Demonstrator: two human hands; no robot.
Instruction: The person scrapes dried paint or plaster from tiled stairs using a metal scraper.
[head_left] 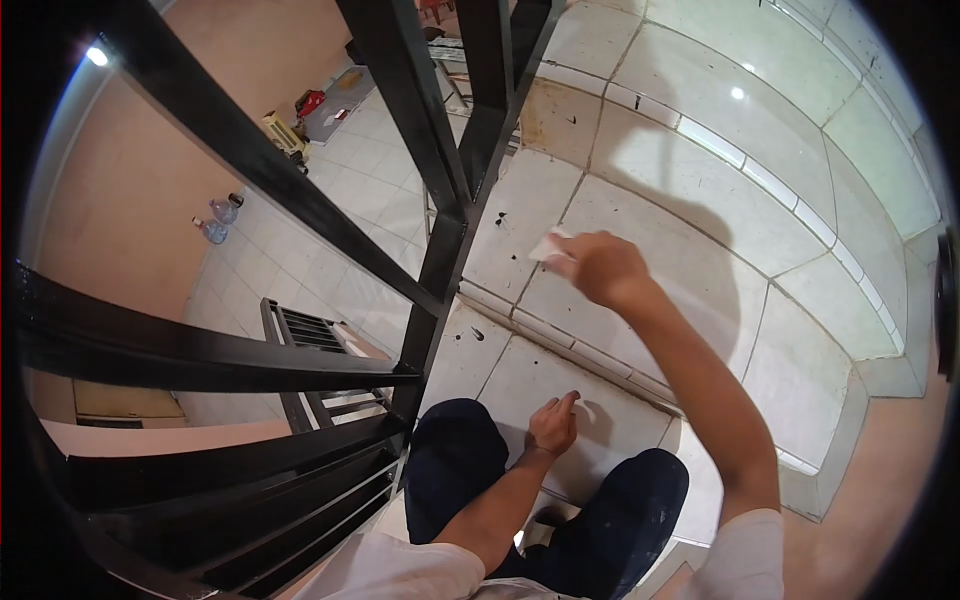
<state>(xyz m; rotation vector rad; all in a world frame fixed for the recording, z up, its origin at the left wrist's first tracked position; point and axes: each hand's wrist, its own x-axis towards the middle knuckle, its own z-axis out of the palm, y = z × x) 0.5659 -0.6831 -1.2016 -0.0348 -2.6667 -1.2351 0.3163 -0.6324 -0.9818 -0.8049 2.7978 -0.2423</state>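
My right hand (605, 270) reaches over a tiled stair step (670, 230), its fingers closed on a small white folded cloth (545, 248). The cloth is at the tile surface, near a few black paint spots (501, 219). Lower down, my left hand (552, 426) is curled between my knees, above the lower step (500, 385). Its index finger and thumb are pressed together, and I cannot tell what is between them. More black marks (477, 334) dot the lower tile to the left of that hand.
A black metal railing (435, 270) runs along the left edge of the stairs. Beyond it, far below, lie a tiled floor (300, 240), clear plastic bottles (212, 230) and a grey mat (335, 105). More steps (760, 110) rise at the upper right.
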